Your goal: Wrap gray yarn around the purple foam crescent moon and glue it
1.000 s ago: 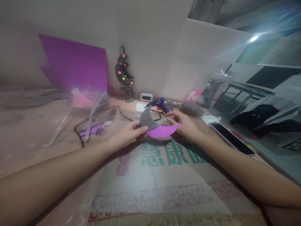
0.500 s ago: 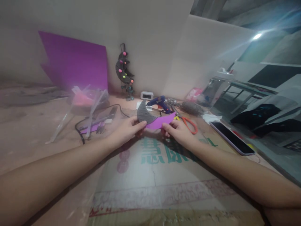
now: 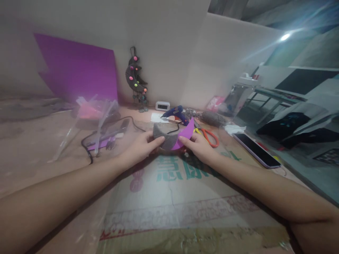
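Between my hands is a crescent-shaped piece, its left part wrapped in grey yarn (image 3: 167,141) and its right part bare purple (image 3: 186,133). My left hand (image 3: 148,144) is closed on the grey end, thumb on top. My right hand (image 3: 197,145) pinches the purple part, with the pointed tip rising above the fingers. The fingers beneath the crescent are mostly hidden. Just behind it lies a blue hot glue gun (image 3: 178,113) on the table. Orange-handled scissors (image 3: 210,137) lie close beyond my right hand.
Under my forearms lies a printed cardboard sheet (image 3: 169,197). A decorated grey crescent hanging (image 3: 135,76) and a purple sheet (image 3: 82,68) are against the wall. Nearby are a small white clock (image 3: 162,106), a phone (image 3: 256,150), a clear plastic bag (image 3: 92,111) and a black cord (image 3: 86,150).
The crescent has turned in my hands: its grey end has dropped and its purple tip now points upward. Both hands keep their hold. The view has shifted slightly.
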Demonstrator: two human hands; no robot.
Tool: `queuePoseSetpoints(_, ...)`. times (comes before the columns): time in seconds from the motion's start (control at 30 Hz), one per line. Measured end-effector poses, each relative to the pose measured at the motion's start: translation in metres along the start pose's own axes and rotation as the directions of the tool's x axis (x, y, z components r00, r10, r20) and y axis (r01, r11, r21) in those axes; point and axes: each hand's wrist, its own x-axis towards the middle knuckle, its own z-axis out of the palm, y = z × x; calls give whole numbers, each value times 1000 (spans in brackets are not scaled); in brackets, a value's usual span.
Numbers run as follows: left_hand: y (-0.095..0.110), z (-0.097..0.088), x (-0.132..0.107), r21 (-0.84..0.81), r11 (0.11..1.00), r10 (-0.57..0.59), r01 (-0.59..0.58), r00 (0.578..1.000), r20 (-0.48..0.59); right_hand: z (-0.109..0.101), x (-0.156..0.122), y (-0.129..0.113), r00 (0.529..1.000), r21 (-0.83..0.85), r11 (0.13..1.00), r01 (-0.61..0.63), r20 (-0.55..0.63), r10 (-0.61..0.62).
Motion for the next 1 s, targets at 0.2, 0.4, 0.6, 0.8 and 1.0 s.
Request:
queuePoseSetpoints(0.2, 1, 2, -2, 23, 999, 35, -35, 999, 32, -1, 2, -3, 998, -48, 999, 16, 54, -14)
queuePoseSetpoints(0.4, -1, 3, -2, 59, 995, 80, -84, 995, 66, -1, 2, -3, 1000, -43, 999, 6, 6, -6)
queuePoseSetpoints(0.6, -1, 3, -2, 126, 986, 98, -106, 993, 71, -2, 2, 4, 999, 138, 990, 23, 36, -29)
queuePoseSetpoints(0.8, 1, 4, -3, 102, 988, 104, -112, 991, 85, -2, 2, 6, 999, 372, 928, -27, 38, 13)
queuePoseSetpoints(1.0, 1, 3, -3, 144, 980, 120, -137, 985, 122, -2, 4, 7, 997, 281, 959, 33, -79, -11)
